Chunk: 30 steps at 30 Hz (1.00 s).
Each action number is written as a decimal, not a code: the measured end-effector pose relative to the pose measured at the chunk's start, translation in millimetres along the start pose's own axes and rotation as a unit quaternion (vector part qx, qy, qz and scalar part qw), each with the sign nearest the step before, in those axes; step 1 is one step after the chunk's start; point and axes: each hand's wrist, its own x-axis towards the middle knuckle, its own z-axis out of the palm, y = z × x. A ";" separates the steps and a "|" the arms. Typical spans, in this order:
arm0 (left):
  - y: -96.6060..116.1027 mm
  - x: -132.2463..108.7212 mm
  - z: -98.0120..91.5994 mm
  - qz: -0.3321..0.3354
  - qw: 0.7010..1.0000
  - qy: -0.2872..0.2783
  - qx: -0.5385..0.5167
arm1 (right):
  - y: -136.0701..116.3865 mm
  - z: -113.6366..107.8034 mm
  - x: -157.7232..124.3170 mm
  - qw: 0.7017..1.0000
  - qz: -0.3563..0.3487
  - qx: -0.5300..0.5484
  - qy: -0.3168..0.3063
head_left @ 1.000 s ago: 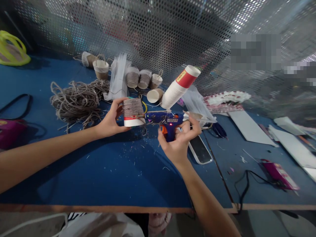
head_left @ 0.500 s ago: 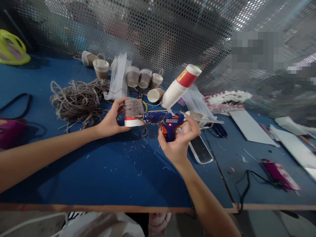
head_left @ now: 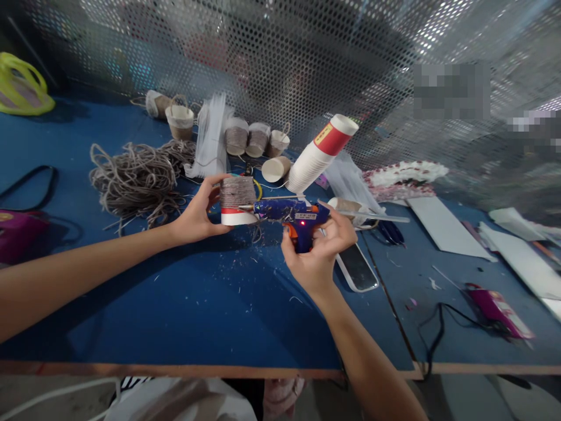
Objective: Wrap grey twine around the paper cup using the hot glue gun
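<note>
My left hand (head_left: 202, 210) grips a paper cup (head_left: 237, 217) from its left side. Grey-brown cord is wound around most of the cup, and a red and white band shows below the cord. In my right hand (head_left: 318, 251) is a blue hot glue gun (head_left: 284, 210) with an orange trigger and a lit red light. Its metal nozzle points left and lies in front of the cup near the cord's lower edge; whether it touches cannot be told. A clear glue stick (head_left: 392, 218) protrudes from the gun's rear.
Loose grey cord (head_left: 135, 178) is heaped at the left. Several cord-wrapped cups (head_left: 236, 137) stand behind, near a leaning stack of paper cups (head_left: 313, 155). A phone (head_left: 358, 269) lies beside my right wrist. White boards (head_left: 447, 228) and a purple box (head_left: 497, 310) are farther right. Perforated metal (head_left: 263, 52) rises behind.
The glue gun has shifted very slightly right and its nozzle now shows in front of the cup. The glue stick reaches farther right. The cup has barely moved.
</note>
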 end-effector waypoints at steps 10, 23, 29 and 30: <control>-1.4 -1.7 1.1 -0.013 1.000 0.007 -0.022 | 5.5 -1.2 -0.6 1.000 -0.022 -0.008 0.008; -6.2 -3.7 2.4 -0.013 0.997 0.023 -0.066 | 5.3 -4.7 0.9 0.999 -0.014 -0.031 0.013; -6.2 -3.0 0.3 0.003 0.999 0.019 -0.046 | 4.2 -4.7 0.8 0.999 -0.004 -0.034 0.017; -6.1 -3.0 0.1 0.003 0.999 0.018 -0.043 | 3.8 -4.6 1.1 0.999 -0.003 -0.031 0.019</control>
